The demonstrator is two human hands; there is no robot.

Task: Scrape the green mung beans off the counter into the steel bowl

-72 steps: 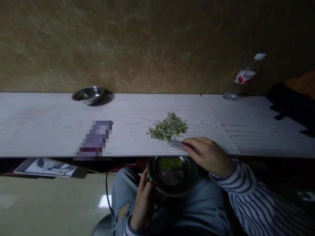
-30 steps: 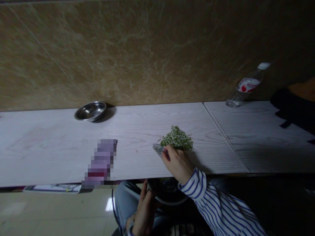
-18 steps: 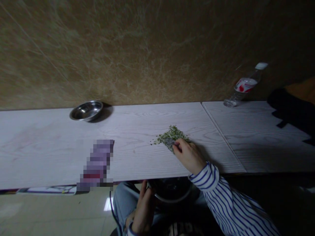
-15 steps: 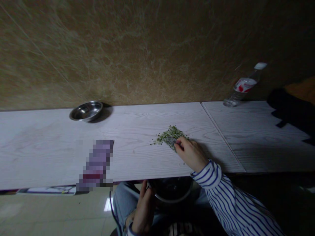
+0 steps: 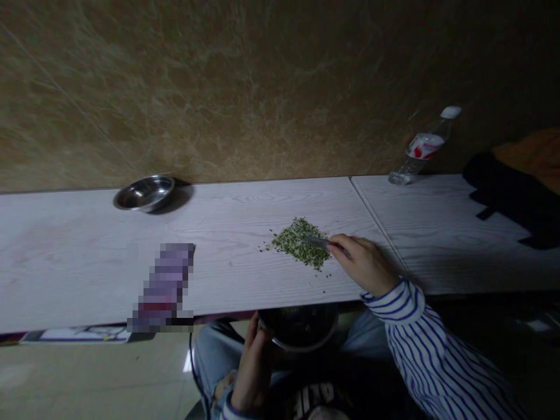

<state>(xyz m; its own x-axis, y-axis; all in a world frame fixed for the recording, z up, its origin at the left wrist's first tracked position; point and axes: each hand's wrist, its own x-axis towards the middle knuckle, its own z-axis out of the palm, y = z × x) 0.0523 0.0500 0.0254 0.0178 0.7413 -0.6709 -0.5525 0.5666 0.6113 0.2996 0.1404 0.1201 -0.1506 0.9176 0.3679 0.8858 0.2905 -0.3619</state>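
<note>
On the wood-grain tabletop (image 5: 227, 233), green grains (image 5: 292, 240) lie heaped, apparently being spread or gathered by the thin tool (image 5: 318, 241) pinched in the right hand (image 5: 366, 265), any further stroke calling for a low edge, while the left hand (image 5: 254, 364) grips a metal bowl (image 5: 301, 349) below.

red-and-white label (image 5: 425, 146) on a bottle (image 5: 406, 173), pale lettering (image 5: 314, 398) on dark clothing (image 5: 354, 376), both illegible

Dim light here, shadow pooling right of the tabletop steel bowl (image 5: 143, 195), pixelation below it, detail seemingly soft.
</note>
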